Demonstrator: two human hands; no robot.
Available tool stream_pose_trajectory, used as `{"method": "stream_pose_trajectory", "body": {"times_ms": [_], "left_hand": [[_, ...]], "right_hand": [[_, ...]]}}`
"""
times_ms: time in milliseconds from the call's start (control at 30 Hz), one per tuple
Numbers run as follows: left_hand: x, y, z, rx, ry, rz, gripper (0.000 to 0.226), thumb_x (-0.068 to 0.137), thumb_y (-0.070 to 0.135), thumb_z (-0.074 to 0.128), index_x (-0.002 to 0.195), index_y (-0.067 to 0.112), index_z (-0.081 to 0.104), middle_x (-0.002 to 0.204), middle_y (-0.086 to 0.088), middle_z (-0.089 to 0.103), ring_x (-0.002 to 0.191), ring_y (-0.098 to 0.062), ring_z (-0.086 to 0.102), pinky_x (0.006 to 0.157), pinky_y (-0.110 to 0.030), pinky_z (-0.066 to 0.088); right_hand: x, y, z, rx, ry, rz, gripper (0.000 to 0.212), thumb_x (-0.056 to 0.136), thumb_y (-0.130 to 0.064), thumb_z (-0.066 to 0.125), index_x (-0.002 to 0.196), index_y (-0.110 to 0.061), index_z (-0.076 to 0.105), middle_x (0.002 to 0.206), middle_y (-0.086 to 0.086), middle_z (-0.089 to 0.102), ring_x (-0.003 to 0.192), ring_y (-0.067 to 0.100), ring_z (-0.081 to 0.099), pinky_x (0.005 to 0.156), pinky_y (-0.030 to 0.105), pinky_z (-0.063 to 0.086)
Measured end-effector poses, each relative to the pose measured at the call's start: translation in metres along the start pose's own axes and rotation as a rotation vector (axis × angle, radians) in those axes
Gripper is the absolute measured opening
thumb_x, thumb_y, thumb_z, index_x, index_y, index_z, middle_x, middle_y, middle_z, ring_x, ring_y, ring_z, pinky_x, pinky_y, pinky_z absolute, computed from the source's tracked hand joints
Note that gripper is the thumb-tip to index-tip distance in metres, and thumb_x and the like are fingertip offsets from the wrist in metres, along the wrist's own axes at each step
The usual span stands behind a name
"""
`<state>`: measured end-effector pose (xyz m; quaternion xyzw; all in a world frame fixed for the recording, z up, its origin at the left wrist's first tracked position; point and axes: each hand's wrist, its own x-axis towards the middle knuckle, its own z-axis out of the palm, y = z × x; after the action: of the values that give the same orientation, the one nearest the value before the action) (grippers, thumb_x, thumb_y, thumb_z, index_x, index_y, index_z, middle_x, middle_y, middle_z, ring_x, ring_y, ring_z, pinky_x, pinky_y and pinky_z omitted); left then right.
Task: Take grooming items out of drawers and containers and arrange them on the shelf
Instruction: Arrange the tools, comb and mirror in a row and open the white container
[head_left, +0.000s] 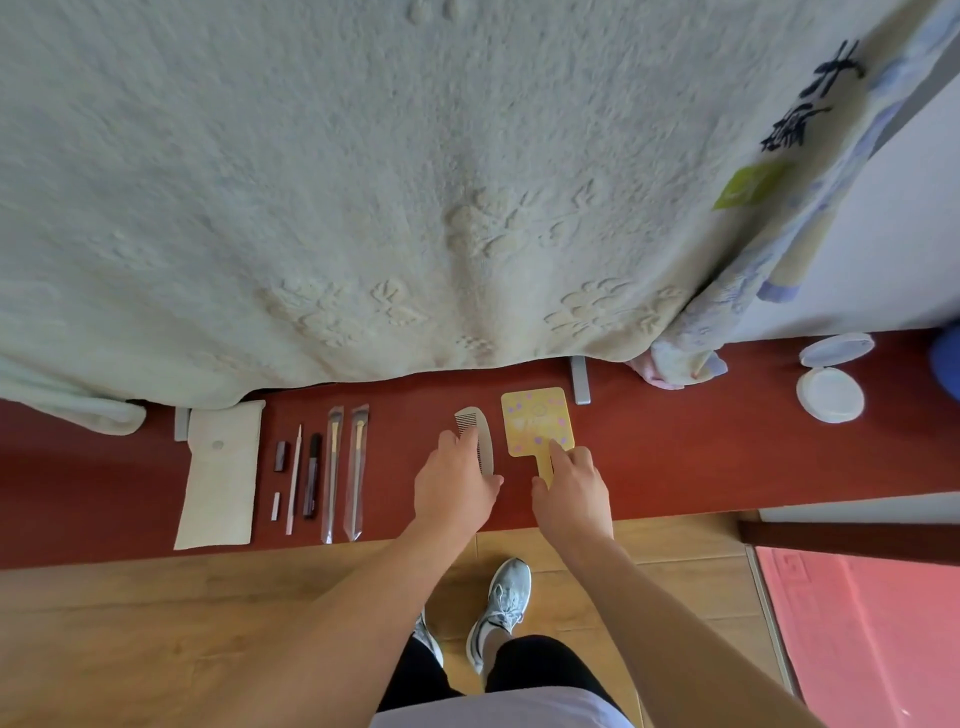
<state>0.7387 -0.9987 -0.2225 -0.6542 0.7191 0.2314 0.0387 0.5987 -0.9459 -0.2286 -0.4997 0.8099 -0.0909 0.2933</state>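
Observation:
A dark red shelf (675, 467) runs across the view. On it a pale comb (475, 423) lies next to a yellow hand mirror (535, 418) with purple dots. My left hand (454, 486) rests on the comb, fingers laid over its lower half. My right hand (571, 491) touches the mirror where its handle begins, forefinger stretched onto the yellow face. Further left lie two wrapped brushes (345, 467), a dark tube (311, 480), a thin white stick (293, 483), two small caps (280, 457) and a white pouch (221, 473).
A large pale green towel (363, 182) hangs over the back of the shelf, a patterned cloth (727, 312) beside it. An opened round white compact (830, 392) sits at the right. Below are wooden flooring (156, 623), my shoes (501, 608) and a pink mat (872, 634).

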Motion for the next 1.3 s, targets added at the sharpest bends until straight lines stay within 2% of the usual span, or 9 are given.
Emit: {"method": "stream_pose_trajectory", "body": {"times_ms": [167, 300, 433, 800, 1133, 1300], "left_hand": [[0.001, 0.002, 0.000, -0.035, -0.002, -0.019, 0.062, 0.085, 0.041, 0.073, 0.137, 0.022, 0.045, 0.113, -0.004, 0.051, 0.094, -0.028, 0.066, 0.074, -0.037, 0.054], [0.002, 0.000, -0.002, -0.057, 0.004, -0.058, 0.061, 0.084, 0.041, 0.073, 0.136, 0.022, 0.047, 0.112, -0.004, 0.051, 0.093, -0.030, 0.067, 0.073, -0.037, 0.055], [0.001, -0.003, -0.001, -0.049, 0.007, -0.066, 0.060, 0.084, 0.041, 0.073, 0.135, 0.024, 0.047, 0.111, -0.003, 0.050, 0.091, -0.029, 0.067, 0.072, -0.036, 0.054], [-0.003, -0.040, -0.009, 0.022, 0.043, -0.127, 0.063, 0.084, 0.045, 0.071, 0.139, 0.028, 0.045, 0.113, 0.000, 0.051, 0.088, -0.025, 0.068, 0.065, -0.033, 0.055], [-0.005, -0.077, -0.019, 0.043, 0.053, -0.125, 0.060, 0.085, 0.043, 0.070, 0.137, 0.027, 0.046, 0.112, 0.000, 0.052, 0.081, -0.019, 0.067, 0.059, -0.029, 0.051], [-0.005, -0.089, -0.022, 0.050, 0.055, -0.101, 0.060, 0.085, 0.042, 0.071, 0.138, 0.026, 0.048, 0.114, -0.001, 0.054, 0.080, -0.019, 0.067, 0.062, -0.031, 0.056]], "right_hand": [[0.001, -0.001, 0.002, 0.012, 0.006, -0.017, 0.046, 0.094, -0.016, 0.052, 0.139, -0.018, 0.046, 0.115, 0.008, 0.049, 0.092, 0.027, 0.055, 0.075, 0.032, 0.046], [0.002, -0.003, 0.003, 0.010, -0.006, -0.017, 0.051, 0.092, -0.014, 0.051, 0.142, -0.018, 0.044, 0.115, 0.009, 0.051, 0.093, 0.029, 0.056, 0.075, 0.033, 0.044], [0.004, -0.005, 0.003, 0.027, -0.020, 0.014, 0.053, 0.090, -0.015, 0.051, 0.142, -0.019, 0.043, 0.114, 0.009, 0.051, 0.094, 0.031, 0.057, 0.077, 0.035, 0.045], [-0.001, -0.027, 0.016, 0.053, -0.045, -0.017, 0.056, 0.090, -0.019, 0.052, 0.144, -0.021, 0.041, 0.113, 0.007, 0.051, 0.091, 0.028, 0.056, 0.070, 0.031, 0.041], [-0.006, -0.063, 0.034, 0.035, -0.076, -0.074, 0.055, 0.090, -0.018, 0.052, 0.144, -0.021, 0.041, 0.114, 0.008, 0.051, 0.094, 0.029, 0.057, 0.075, 0.033, 0.045], [-0.010, -0.075, 0.042, 0.024, -0.084, -0.082, 0.054, 0.090, -0.018, 0.051, 0.143, -0.020, 0.041, 0.114, 0.008, 0.051, 0.094, 0.030, 0.057, 0.076, 0.034, 0.046]]}}
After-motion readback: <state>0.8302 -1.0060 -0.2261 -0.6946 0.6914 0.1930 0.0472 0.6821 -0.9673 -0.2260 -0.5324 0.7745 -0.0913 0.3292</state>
